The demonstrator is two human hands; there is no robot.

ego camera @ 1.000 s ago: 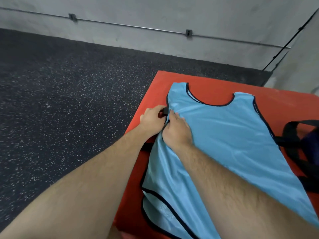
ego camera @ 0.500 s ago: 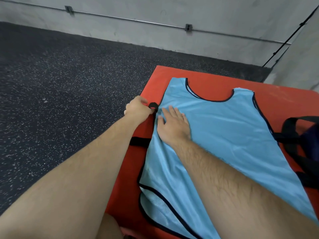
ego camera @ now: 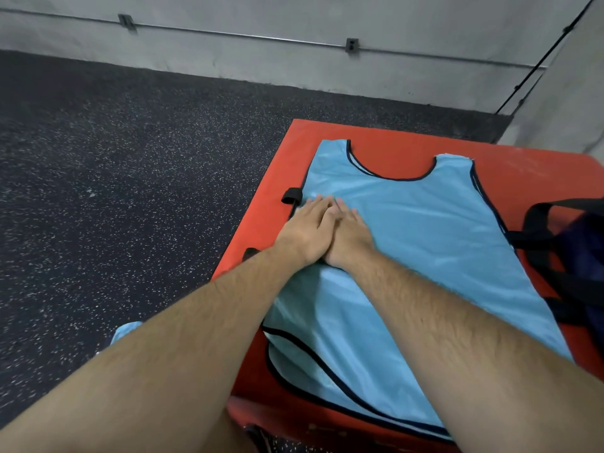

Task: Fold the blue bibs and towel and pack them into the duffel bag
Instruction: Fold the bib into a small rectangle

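- Two hands lie flat on the blue bib, side by side and touching each other along the inner edges.
- The left hand has straight fingers that press on the cloth near the bib's left edge; it grips nothing.
- The right hand is also flat, with its fingers stretched forward on the cloth and nothing held.
- The blue bib is spread out on the red mat, with the neck opening on the far side and the black-trimmed hem hanging over the near edge.
- The duffel bag, dark with black straps, stands on the mat at the right, just beside the bib's right edge; only part of it is in view.
- A small black loop sits on the mat's left edge, just beside the fingertips of the left hand.
- A piece of light blue cloth shows low at the left behind the left forearm; I cannot tell what it is.
- The mat stands on a dark speckled floor, near a grey wall with a thin pipe along it.
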